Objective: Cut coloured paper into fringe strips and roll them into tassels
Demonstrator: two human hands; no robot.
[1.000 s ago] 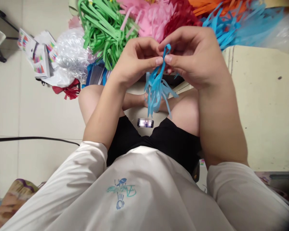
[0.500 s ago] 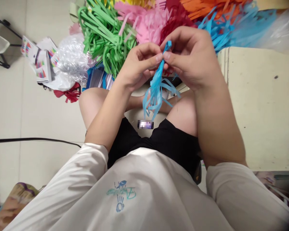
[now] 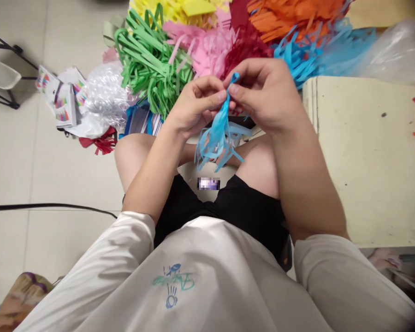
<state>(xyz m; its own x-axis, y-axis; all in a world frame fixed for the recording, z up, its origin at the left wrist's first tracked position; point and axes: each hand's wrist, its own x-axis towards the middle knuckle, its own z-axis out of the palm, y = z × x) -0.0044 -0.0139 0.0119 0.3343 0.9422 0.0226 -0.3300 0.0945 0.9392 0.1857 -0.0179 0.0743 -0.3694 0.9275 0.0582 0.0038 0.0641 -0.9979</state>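
Note:
A blue paper tassel [image 3: 217, 136] hangs over my lap, its cut strips fanning downward. My left hand [image 3: 195, 105] pinches its twisted neck from the left. From the right, my right hand [image 3: 263, 94] pinches the small loop at the top. Both hands are closed on the tassel, thumbs almost touching. Behind them lie piles of cut paper fringe: green [image 3: 148, 60], pink [image 3: 204, 46], dark red [image 3: 244, 46], orange [image 3: 290, 16], blue [image 3: 318, 48] and yellow [image 3: 180, 9].
A pale low table [image 3: 363, 152] stands at my right. Left on the tiled floor lie printed cards [image 3: 60, 94], crumpled clear plastic [image 3: 102, 92], a red fringe scrap [image 3: 102, 140] and a black cable [image 3: 48, 207]. A folding chair leg [image 3: 3, 78] shows far left.
The tassel's strips have swung left and bunched closer as both hands keep twisting its top. The view has tipped, so hands and piles sit lower in the frame.

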